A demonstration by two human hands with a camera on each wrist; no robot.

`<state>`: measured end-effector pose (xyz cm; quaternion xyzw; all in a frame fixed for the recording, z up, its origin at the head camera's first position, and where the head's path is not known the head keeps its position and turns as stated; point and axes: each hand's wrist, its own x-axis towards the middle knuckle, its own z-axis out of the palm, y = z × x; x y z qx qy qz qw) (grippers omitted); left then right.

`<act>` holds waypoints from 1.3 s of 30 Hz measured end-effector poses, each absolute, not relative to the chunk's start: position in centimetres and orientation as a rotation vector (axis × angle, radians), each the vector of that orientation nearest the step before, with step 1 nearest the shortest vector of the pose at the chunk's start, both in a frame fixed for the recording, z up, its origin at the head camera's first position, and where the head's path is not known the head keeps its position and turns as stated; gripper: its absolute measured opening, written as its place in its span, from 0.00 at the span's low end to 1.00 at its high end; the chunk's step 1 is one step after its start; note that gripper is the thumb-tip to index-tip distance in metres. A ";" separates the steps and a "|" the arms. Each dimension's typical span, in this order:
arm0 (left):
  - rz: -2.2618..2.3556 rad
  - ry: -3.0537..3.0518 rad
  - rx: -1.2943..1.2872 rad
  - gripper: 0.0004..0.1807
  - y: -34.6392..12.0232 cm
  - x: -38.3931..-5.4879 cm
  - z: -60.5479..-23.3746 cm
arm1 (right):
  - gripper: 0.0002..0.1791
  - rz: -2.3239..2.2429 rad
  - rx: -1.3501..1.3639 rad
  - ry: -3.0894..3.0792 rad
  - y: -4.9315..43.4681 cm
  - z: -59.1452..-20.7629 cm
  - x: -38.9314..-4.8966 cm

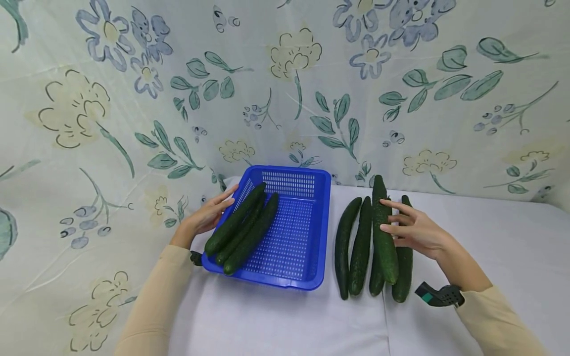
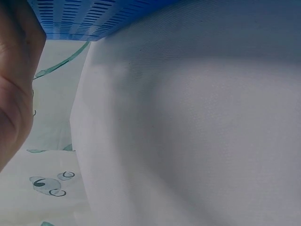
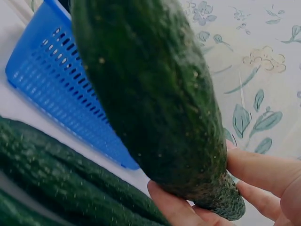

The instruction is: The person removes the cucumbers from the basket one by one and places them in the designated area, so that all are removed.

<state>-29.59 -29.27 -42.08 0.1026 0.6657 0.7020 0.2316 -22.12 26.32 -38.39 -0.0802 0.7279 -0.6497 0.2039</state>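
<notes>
My right hand (image 1: pixel 416 230) grips a dark green cucumber (image 1: pixel 384 242) between thumb and fingers. The right wrist view shows the fingers round the narrow end of this cucumber (image 3: pixel 150 94). It overlaps other cucumbers (image 1: pixel 358 252) lying side by side on the white cloth. My left hand (image 1: pixel 208 215) is at the left side of a blue perforated plastic basket (image 1: pixel 285 284), its fairly straight fingers against the rim. Three cucumbers (image 1: pixel 242 227) lie together along the basket's left side. In the left wrist view, part of the left hand (image 2: pixel 16 80) shows beside the basket wall (image 2: pixel 75 19).
A white cloth (image 1: pixel 267 321) covers the table. Behind it hangs a floral-patterned sheet (image 1: pixel 285 99), close to the basket's far edge. A dark band with a green patch (image 1: pixel 441 295) is on the right wrist.
</notes>
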 end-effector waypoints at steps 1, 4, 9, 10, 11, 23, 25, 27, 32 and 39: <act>1.928 1.832 0.284 0.30 -29.3 -29.6 -42.1 | 0.42 -1.810 -0.224 2.037 26.6 -38.5 -22.1; 1.924 1.834 0.291 0.30 -29.3 -29.7 -42.0 | 0.42 -1.800 -0.206 2.058 27.3 -38.8 -22.0; 1.920 1.847 0.294 0.30 -29.3 -29.9 -41.9 | 0.44 -1.782 -0.173 2.091 28.6 -39.3 -21.7; 1.917 1.853 0.292 0.31 -29.3 -29.9 -41.9 | 0.44 -1.773 -0.171 2.100 28.9 -39.4 -21.6; 1.913 1.855 0.290 0.31 -29.3 -29.9 -42.0 | 0.44 -1.764 -0.167 2.111 29.1 -39.5 -21.5; 1.902 1.861 0.312 0.30 -29.3 -29.8 -42.1 | 0.41 -1.717 -0.146 2.183 32.5 -41.0 -20.6; 1.903 1.859 0.302 0.30 -29.3 -29.8 -42.1 | 0.41 -1.714 -0.148 2.186 33.0 -41.2 -20.5; 1.907 1.853 0.290 0.30 -29.4 -29.8 -42.1 | 0.41 -1.711 -0.151 2.188 33.5 -41.4 -20.3; 1.911 1.850 0.285 0.30 -29.4 -29.8 -42.2 | 0.40 -1.705 -0.128 2.195 34.5 -42.1 -20.0; 1.915 1.852 0.279 0.30 -29.4 -29.7 -42.2 | 0.43 -1.670 -0.052 2.212 35.5 -42.9 -19.8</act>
